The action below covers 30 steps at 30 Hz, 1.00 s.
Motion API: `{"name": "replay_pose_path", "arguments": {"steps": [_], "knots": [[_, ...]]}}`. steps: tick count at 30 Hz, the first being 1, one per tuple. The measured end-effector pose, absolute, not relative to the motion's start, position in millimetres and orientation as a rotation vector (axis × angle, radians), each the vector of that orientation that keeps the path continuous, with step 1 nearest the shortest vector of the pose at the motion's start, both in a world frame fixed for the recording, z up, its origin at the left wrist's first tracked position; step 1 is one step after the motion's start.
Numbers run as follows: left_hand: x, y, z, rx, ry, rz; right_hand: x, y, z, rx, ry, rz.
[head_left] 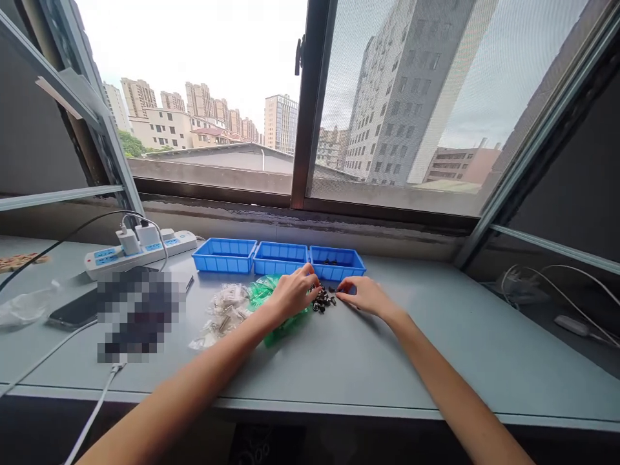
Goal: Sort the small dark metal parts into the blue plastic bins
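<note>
A pile of small black parts (321, 302) lies on the grey table between my two hands. My left hand (297, 290) is over the green plastic bag (264, 289), its fingers bent at the pile's left edge; what they hold, if anything, is hidden. At the pile's right side, my right hand (359, 294) has thumb and forefinger close together around something too small to name. Behind the hands stand three blue trays in a row: left (223, 263), middle (278, 266) and right (339, 267). A few dark parts lie in the right tray.
Clear plastic bags of small parts (227, 311) lie left of the green bag. Further left are a white power strip (140, 253), a dark phone (72, 311), a blurred dark object and cables. A window rises behind the table (436, 349).
</note>
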State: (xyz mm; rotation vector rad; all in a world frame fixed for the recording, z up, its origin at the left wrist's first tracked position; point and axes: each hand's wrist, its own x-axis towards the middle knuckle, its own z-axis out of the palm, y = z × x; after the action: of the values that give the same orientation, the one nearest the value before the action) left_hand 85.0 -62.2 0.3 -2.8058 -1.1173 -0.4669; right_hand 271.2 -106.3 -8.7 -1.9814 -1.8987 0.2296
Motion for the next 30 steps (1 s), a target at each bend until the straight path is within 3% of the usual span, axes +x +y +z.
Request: {"name": "replay_pose_path", "arguments": {"steps": [11, 22, 30], "knots": [[83.7, -62.7, 2.1, -2.819, -1.135, -0.432, 274.2, -100.7, -14.4, -1.706, -1.993, 0.415], [82.0, -61.1, -2.1, -2.799, -1.118, -0.501, 269.5, -102.0, -10.3, -1.55, -1.922, 0.299], [81.7, -59.2, -4.2, -2.763, -0.998, -0.615, 253.6, -103.6, -7.0, -1.314, -1.685, 0.656]]}}
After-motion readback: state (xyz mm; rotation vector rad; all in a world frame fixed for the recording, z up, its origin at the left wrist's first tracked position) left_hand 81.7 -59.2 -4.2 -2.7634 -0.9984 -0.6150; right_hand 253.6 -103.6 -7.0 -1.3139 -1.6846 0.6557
